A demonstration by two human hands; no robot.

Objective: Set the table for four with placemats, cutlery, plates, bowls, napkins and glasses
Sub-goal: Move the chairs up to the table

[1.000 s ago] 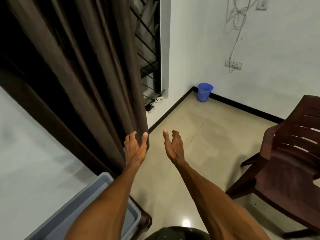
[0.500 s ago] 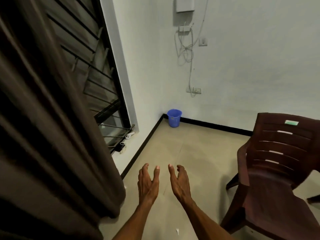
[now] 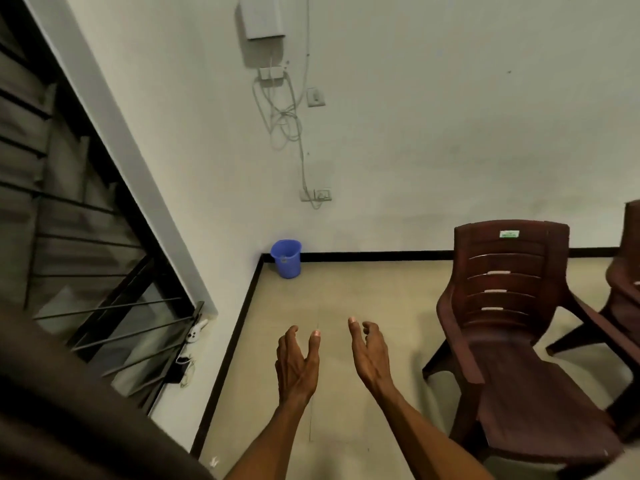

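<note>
My left hand and right hand, fingers loosely spread and holding nothing, reach over the tiled floor between a blue bucket and a maroon plastic chair.

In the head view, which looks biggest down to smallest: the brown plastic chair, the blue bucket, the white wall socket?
1. Brown plastic chair, though it stands nearest.
2. Blue bucket.
3. White wall socket.

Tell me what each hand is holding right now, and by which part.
Nothing. The left hand and right hand are both empty, fingers loosely curled, above the floor.
</note>
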